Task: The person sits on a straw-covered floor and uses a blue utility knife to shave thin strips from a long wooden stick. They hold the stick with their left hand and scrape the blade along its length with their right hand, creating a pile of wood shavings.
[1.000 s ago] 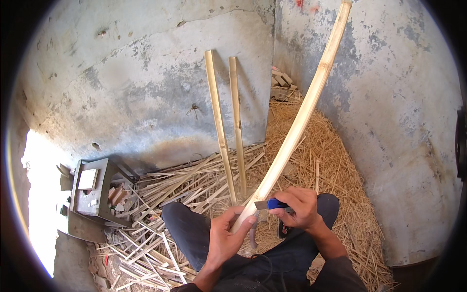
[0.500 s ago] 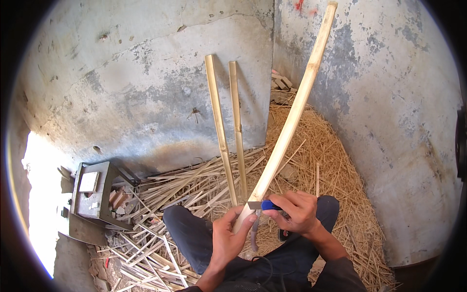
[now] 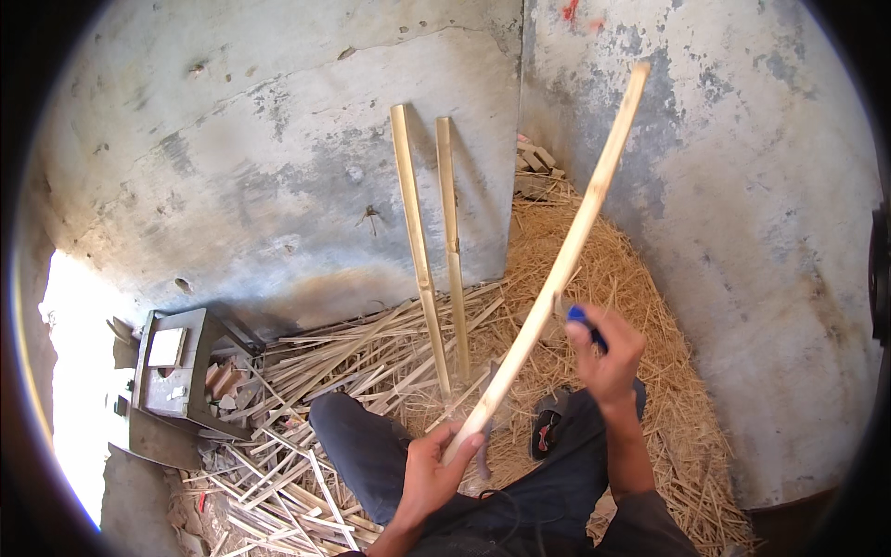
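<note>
My left hand [image 3: 431, 472] is closed around the lower end of a long pale bamboo strip [image 3: 532, 325], with the thumb along its side. The strip slants up and away to the right, its far end in the air before the wall. My right hand [image 3: 613, 360] grips a blue-handled knife [image 3: 578, 316] just right of the strip's middle. The blade is blurred and appears to be at the strip's edge; whether it touches, I cannot tell. Two more bamboo strips, a wider one [image 3: 418, 241] and a narrower one [image 3: 450, 232], lean upright against the wall ahead.
A heap of straw-like shavings [image 3: 664, 390] spreads along the right wall. Many split sticks [image 3: 325, 362] lie on the floor to the left. A dark stool [image 3: 195, 371] lies tipped at the far left. My bent legs [image 3: 357, 455] flank the work; a shoe [image 3: 546, 432] shows between them.
My right hand with the knife has moved up and right, from beside my left hand to the strip's middle. The strip's far end has come lower. My left hand keeps its hold.
</note>
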`<control>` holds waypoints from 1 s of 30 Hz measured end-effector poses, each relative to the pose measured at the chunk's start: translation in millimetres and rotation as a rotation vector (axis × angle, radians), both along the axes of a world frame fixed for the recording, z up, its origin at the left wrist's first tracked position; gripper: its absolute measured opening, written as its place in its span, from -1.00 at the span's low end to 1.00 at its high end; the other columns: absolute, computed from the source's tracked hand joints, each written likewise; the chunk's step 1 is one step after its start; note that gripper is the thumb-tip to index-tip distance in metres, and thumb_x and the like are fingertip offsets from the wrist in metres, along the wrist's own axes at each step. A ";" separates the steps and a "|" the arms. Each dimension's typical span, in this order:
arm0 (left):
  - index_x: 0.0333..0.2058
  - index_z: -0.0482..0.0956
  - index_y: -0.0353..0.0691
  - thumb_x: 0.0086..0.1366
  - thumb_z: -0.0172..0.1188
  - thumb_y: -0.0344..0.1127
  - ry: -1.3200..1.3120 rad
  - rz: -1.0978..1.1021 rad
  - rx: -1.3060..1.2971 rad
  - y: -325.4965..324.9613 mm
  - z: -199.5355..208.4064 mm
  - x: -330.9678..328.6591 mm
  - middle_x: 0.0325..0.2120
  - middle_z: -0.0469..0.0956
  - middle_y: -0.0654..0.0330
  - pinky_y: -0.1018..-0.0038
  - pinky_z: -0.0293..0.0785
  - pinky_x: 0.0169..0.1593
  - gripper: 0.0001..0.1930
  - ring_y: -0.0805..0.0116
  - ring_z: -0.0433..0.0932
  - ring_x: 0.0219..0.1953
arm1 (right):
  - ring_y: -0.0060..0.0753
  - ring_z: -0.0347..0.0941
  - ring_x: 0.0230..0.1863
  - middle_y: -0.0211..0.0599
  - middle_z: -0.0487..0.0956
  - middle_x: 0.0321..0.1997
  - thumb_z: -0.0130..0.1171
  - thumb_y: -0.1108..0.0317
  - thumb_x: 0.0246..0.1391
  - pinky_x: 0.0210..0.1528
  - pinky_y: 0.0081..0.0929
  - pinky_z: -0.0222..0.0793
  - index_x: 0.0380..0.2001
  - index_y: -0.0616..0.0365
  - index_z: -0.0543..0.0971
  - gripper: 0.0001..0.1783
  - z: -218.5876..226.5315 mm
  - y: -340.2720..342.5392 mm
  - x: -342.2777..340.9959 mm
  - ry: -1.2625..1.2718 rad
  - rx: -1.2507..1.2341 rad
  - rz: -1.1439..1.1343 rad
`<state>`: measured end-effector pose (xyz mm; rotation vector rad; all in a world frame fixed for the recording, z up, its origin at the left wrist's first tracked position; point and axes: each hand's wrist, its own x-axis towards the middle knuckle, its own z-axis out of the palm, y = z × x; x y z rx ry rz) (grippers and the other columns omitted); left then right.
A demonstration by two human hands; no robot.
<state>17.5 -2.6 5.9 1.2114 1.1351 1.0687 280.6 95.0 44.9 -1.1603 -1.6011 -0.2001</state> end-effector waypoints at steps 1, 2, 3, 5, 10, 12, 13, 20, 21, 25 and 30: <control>-0.01 0.67 -0.42 0.50 0.32 -0.34 -0.058 -0.023 -0.026 -4.1 0.3 -0.5 -0.38 0.62 0.37 0.63 0.36 -0.26 -0.76 0.68 0.45 -0.35 | -0.33 0.63 -0.51 -0.26 0.70 -0.41 0.46 0.13 0.21 -0.48 -0.39 0.49 -0.21 0.14 0.76 -0.71 2.2 3.7 4.6 -0.017 -0.012 0.006; -0.02 0.66 -0.42 0.51 0.31 -0.35 -0.115 -0.046 -0.052 -7.8 -1.1 -1.7 -0.39 0.58 0.42 0.65 0.29 -0.30 -0.77 0.70 0.40 -0.38 | -0.32 0.65 -0.49 -0.24 0.71 -0.39 0.45 0.15 0.22 -0.46 -0.39 0.51 -0.21 0.16 0.76 -0.71 4.1 6.5 8.0 -0.033 -0.024 0.013; -0.02 0.67 -0.42 0.50 0.32 -0.33 -0.073 -0.034 -0.053 -9.7 -7.4 -6.9 -0.40 0.60 0.39 0.64 0.32 -0.29 -0.76 0.69 0.42 -0.37 | -0.30 0.68 -0.47 -0.22 0.72 -0.38 0.45 0.17 0.23 -0.45 -0.40 0.53 -0.20 0.18 0.76 -0.72 4.1 8.4 10.1 -0.045 -0.036 0.019; -0.02 0.69 -0.42 0.50 0.35 -0.30 0.012 -0.003 -0.053 -13.0 -23.4 -18.6 -0.41 0.64 0.35 0.63 0.40 -0.26 -0.73 0.68 0.46 -0.34 | -0.27 0.71 -0.43 -0.19 0.74 -0.35 0.44 0.16 0.23 -0.40 -0.40 0.57 -0.18 0.19 0.76 -0.71 0.4 13.2 13.9 -0.086 -0.012 0.045; -0.03 0.68 -0.42 0.51 0.33 -0.32 0.055 0.005 -0.076 -24.9 -33.4 -31.9 -0.40 0.59 0.39 0.66 0.33 -0.27 -0.75 0.70 0.42 -0.36 | -0.25 0.72 -0.42 -0.18 0.75 -0.34 0.46 0.11 0.22 -0.37 -0.40 0.59 -0.18 0.19 0.77 -0.66 -1.8 28.1 17.9 -0.102 -0.093 0.027; -0.03 0.68 -0.42 0.51 0.32 -0.31 0.070 0.010 -0.095 -30.0 -37.9 -39.9 -0.40 0.58 0.40 0.66 0.33 -0.28 -0.75 0.70 0.42 -0.35 | -0.27 0.72 -0.42 -0.18 0.76 -0.32 0.44 0.07 0.23 -0.36 -0.41 0.59 -0.18 0.18 0.77 -0.64 -2.6 53.2 28.8 -0.054 -0.069 0.022; -0.03 0.69 -0.42 0.51 0.33 -0.30 0.060 0.018 -0.109 -33.0 -43.4 -42.2 -0.40 0.59 0.40 0.64 0.33 -0.28 -0.74 0.70 0.42 -0.35 | -0.27 0.72 -0.42 -0.19 0.77 -0.32 0.43 0.04 0.24 -0.36 -0.41 0.59 -0.19 0.17 0.78 -0.63 -5.2 64.1 33.6 -0.034 -0.055 0.019; -0.01 0.68 -0.44 0.53 0.31 -0.26 0.032 0.074 -0.207 -40.1 -50.1 -54.4 -0.42 0.59 0.40 0.64 0.32 -0.31 -0.70 0.69 0.41 -0.37 | -0.33 0.70 -0.48 -0.27 0.78 -0.32 0.35 -0.05 0.29 -0.43 -0.44 0.55 -0.18 0.13 0.78 -0.58 -21.2 90.9 13.4 -0.200 -0.027 0.030; -0.01 0.68 -0.45 0.53 0.31 -0.26 -0.036 0.044 -0.245 -42.3 -54.0 -58.6 -0.42 0.59 0.39 0.64 0.32 -0.32 -0.70 0.69 0.41 -0.38 | -0.32 0.70 -0.48 -0.28 0.77 -0.32 0.35 -0.05 0.29 -0.43 -0.43 0.55 -0.18 0.12 0.78 -0.58 -23.2 91.4 9.5 -0.203 -0.035 0.034; -0.01 0.67 -0.46 0.54 0.30 -0.25 -0.330 -0.072 -0.445 -37.4 -73.6 -79.0 -0.46 0.56 0.40 0.64 0.28 -0.38 -0.69 0.69 0.38 -0.45 | -0.31 0.71 -0.45 -0.28 0.77 -0.30 0.33 -0.05 0.31 -0.42 -0.40 0.57 -0.18 0.11 0.77 -0.59 -24.9 93.0 -5.7 -0.189 -0.058 0.044; -0.01 0.64 -0.43 0.52 0.32 -0.25 0.161 0.146 -0.037 -41.3 -79.0 -69.1 -0.55 0.47 0.43 0.66 0.17 -0.47 -0.69 0.74 0.27 -0.54 | -0.29 0.71 -0.43 -0.26 0.77 -0.31 0.32 -0.04 0.31 -0.41 -0.37 0.57 -0.18 0.10 0.77 -0.60 -29.8 103.0 -16.5 -0.203 -0.053 0.044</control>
